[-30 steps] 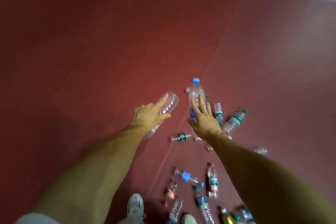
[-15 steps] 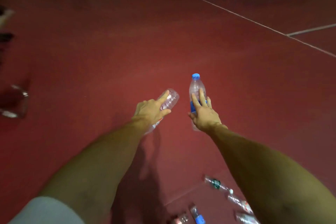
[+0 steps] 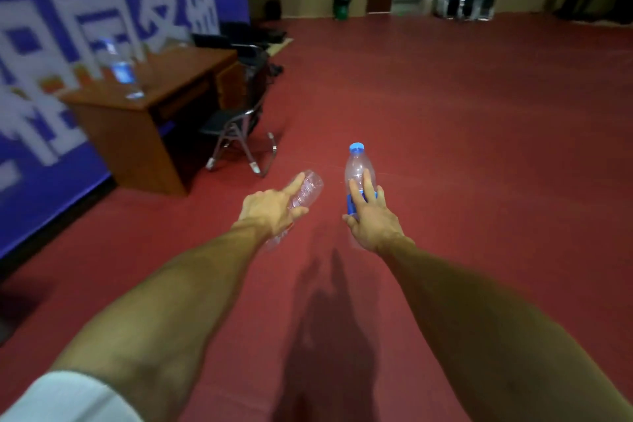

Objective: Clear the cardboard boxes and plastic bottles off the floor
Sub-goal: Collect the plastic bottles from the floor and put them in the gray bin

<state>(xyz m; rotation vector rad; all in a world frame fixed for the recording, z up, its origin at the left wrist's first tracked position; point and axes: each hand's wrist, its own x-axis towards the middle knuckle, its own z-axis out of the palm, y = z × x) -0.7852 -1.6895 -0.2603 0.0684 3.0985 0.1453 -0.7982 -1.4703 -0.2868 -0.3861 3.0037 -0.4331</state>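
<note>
My left hand (image 3: pixel 272 208) grips a clear, ribbed plastic bottle (image 3: pixel 308 187) that lies tilted, its base pointing up and to the right. My right hand (image 3: pixel 371 217) holds a second clear bottle with a blue cap and blue label (image 3: pixel 357 168), upright, two fingers laid along its side. Both arms reach forward over the red floor (image 3: pixel 462 147). No bottles or cardboard boxes lie on the floor in this view.
A wooden desk (image 3: pixel 154 89) stands at the left against a blue banner wall (image 3: pixel 51 44), with a bottle (image 3: pixel 121 70) on top. A folding metal chair (image 3: pixel 239 137) sits beside the desk. A green bin (image 3: pixel 341 6) stands by the far wall.
The view has lifted from the scattered bottles on the floor up to the room. Both hands keep the same bottles and hold the same pose.
</note>
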